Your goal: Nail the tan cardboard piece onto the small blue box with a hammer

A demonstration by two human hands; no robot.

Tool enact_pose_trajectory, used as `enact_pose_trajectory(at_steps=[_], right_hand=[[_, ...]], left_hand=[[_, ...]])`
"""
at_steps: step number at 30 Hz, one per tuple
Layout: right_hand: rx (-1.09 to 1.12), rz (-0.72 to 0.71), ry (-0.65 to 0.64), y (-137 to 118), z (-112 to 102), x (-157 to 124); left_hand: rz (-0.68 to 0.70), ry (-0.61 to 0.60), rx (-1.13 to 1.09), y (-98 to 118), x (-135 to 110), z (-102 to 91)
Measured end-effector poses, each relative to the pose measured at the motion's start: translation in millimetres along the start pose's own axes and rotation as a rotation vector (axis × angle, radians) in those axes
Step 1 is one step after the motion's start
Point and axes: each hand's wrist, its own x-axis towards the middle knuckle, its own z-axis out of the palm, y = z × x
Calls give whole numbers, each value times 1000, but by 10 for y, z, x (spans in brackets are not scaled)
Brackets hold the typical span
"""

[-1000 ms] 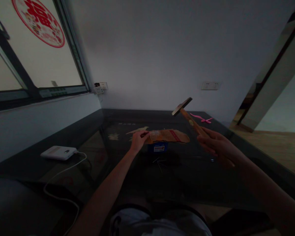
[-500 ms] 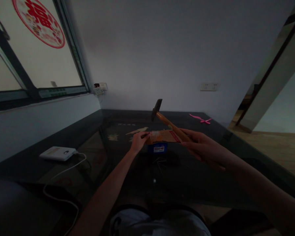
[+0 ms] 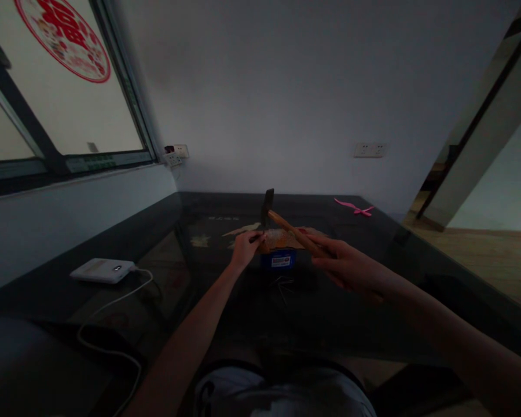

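My right hand (image 3: pixel 349 267) grips the wooden handle of a hammer (image 3: pixel 286 223). Its dark metal head hangs just above the left end of a flat brown board (image 3: pixel 286 238). The board lies on top of a small blue box (image 3: pixel 278 259) on the dark glass table (image 3: pixel 226 301). My left hand (image 3: pixel 244 249) is pinched at the board's left end, holding a small dark thing that looks like a nail, right below the hammer head. A few thin nails (image 3: pixel 282 285) lie on the glass in front of the box.
A white power bank (image 3: pixel 102 270) with a white cable (image 3: pixel 108 324) lies at the table's left. A pink ribbon-like thing (image 3: pixel 355 208) is at the far right corner. Wall sockets, a window on the left and a doorway on the right surround the table.
The hammer has swung from raised on the right down and leftward, its head now over the board's left end by my left hand. My left hand has stayed in place.
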Motion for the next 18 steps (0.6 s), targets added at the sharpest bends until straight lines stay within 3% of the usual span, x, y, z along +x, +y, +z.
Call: enact_pose_trajectory(at_steps=[8,14,18], right_hand=[[48,-32,51,-20,-1,-55],[43,5,-8,15,21,-42],[74,-16,40,-28,22,-40]], left_hand=[[21,18,39,10,-12,-1],[24,16,75,35,-17,-19],[38,10,79,20,-17,-20]])
